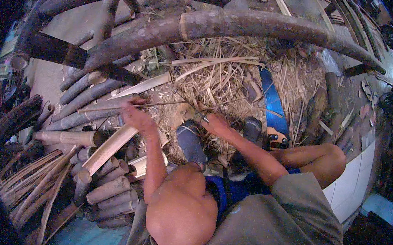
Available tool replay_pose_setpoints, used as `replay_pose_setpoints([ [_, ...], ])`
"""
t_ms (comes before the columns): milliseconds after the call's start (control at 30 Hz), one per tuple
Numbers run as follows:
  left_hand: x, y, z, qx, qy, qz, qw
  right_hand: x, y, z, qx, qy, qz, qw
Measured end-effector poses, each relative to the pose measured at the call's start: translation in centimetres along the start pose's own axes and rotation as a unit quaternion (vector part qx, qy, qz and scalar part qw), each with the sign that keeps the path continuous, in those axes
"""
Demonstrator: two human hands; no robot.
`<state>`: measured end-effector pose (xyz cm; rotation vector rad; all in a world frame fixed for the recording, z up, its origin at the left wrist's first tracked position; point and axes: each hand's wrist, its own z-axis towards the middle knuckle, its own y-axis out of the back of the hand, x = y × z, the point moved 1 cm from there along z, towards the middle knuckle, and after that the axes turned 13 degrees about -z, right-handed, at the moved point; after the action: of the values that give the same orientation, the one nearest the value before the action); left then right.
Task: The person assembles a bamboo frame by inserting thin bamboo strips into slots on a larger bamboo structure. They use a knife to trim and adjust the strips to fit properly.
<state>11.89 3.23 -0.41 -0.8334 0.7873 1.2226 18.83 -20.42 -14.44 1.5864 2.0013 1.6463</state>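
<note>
Outstretched, both hands point(138, 119) point(215, 123) closed on a thin bamboo sliver point(168, 103) above shavings point(221, 82).

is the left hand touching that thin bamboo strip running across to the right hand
Touching. The head view shows the left hand closed around the thin pale bamboo strip, which runs on toward the right hand; no gap shows at the fingers.

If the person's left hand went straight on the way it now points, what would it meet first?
The left hand points up and away, holding a thin bamboo strip. Straight on, it would probably meet the split bamboo slat first, then the thick curved pole. Depth is unclear.
</note>
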Motion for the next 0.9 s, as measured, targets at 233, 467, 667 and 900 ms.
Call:
replay_pose_setpoints([
  [233, 5.6, 7.7, -2.8, -0.002, 0.349, -0.045, 0.936, 2.7, 4.6, -2.3, -0.056, -0.020, -0.092, 0.994],
  [467, 0.9, 10.2, -5.3, 0.234, 0.570, 0.005, 0.788, 5.9, 6.7, -0.2, -0.059, 0.133, -0.184, 0.972],
  [667, -2.3, 9.0, -6.2, 0.302, 0.549, 0.053, 0.777, 9.1, 6.8, -1.0, -0.018, 0.210, -0.200, 0.957],
  [900, -4.8, 10.2, -5.7, 0.410, 0.375, 0.099, 0.825, 7.5, 7.9, 1.2, -0.055, 0.136, -0.244, 0.958],
])
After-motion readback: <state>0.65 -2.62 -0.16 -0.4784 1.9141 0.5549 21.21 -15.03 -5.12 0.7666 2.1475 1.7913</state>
